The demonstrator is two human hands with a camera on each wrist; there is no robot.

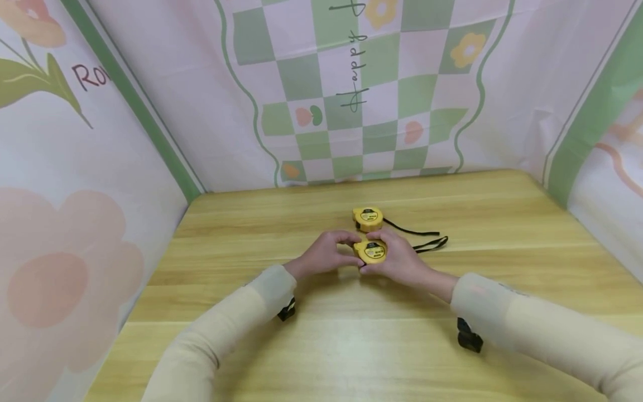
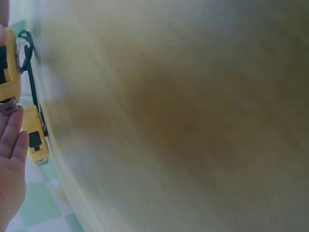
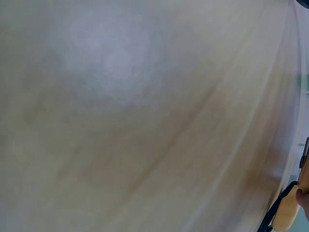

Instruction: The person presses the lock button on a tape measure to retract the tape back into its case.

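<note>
Two yellow tape measures with black wrist cords are on the wooden table. The nearer tape measure (image 1: 373,252) is between both hands, its round label facing up. My right hand (image 1: 397,261) grips its right side, thumb on the near edge and fingers on the far edge. At its left end, my left hand (image 1: 329,252) holds it between thumb and fingers. The left wrist view shows that held tape measure (image 2: 10,72) with fingertips at its metal hook (image 2: 8,106). Just behind lies the second tape measure (image 1: 368,219), untouched, its cord (image 1: 414,231) trailing right.
The wooden table (image 1: 321,346) reaches back to a hanging printed cloth (image 1: 382,111) with green checks. Patterned cloth (image 1: 75,223) also hangs at the left side. Black wrist devices show under the left sleeve (image 1: 273,287) and the right sleeve (image 1: 487,301).
</note>
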